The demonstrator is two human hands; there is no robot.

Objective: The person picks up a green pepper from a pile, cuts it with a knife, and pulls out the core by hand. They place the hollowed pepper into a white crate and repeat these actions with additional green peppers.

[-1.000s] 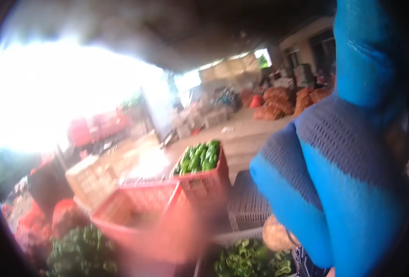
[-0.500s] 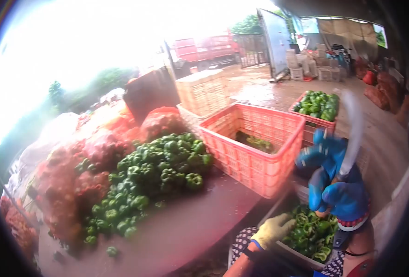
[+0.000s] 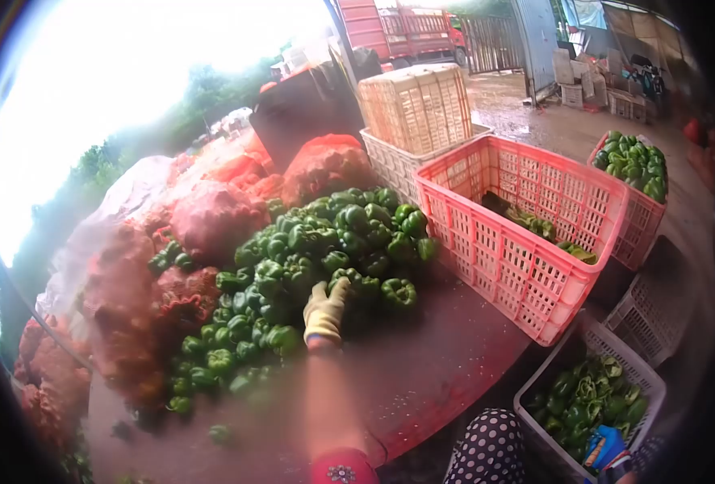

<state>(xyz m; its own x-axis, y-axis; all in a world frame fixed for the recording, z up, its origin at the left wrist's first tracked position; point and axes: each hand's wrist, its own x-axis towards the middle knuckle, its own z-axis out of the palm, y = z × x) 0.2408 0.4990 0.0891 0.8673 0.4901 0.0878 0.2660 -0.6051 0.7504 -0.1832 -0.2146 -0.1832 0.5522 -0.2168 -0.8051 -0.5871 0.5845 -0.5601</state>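
The pile of green peppers [image 3: 333,242] is spread over a dark reddish table [image 3: 430,359], with a few loose peppers left lying nearer its lower edge. The front of the pile is touched by the left hand [image 3: 325,313], which is covered by a pale yellow glove. Its thumb and fingers are held apart, and the fingertips are set against the peppers; no pepper is seen to be lifted. A red cuff [image 3: 344,468] is worn on the left forearm.

The right hand [image 3: 608,448], covered by a blue glove, is held at the lower right, over the near corner of a grey crate [image 3: 527,403] by which cut green peppers [image 3: 591,399] are held. Its fingers look curled beside a small orange item [image 3: 593,453], but whether they are clamped on it cannot be told. Dotted cloth [image 3: 491,448] is seen just left of that crate.

A large red crate [image 3: 503,274] is stood at the right of the pile, with some green pieces [image 3: 535,224] held at its bottom. Behind it, 2 pale crates [image 3: 418,109] are stacked. To its right, a smaller red crate [image 3: 638,226] is filled with whole green peppers [image 3: 632,164]. Red mesh sacks [image 3: 216,214] are heaped behind and left of the pile. A red truck [image 3: 406,32] is seen beyond, near a metal gate [image 3: 492,42].
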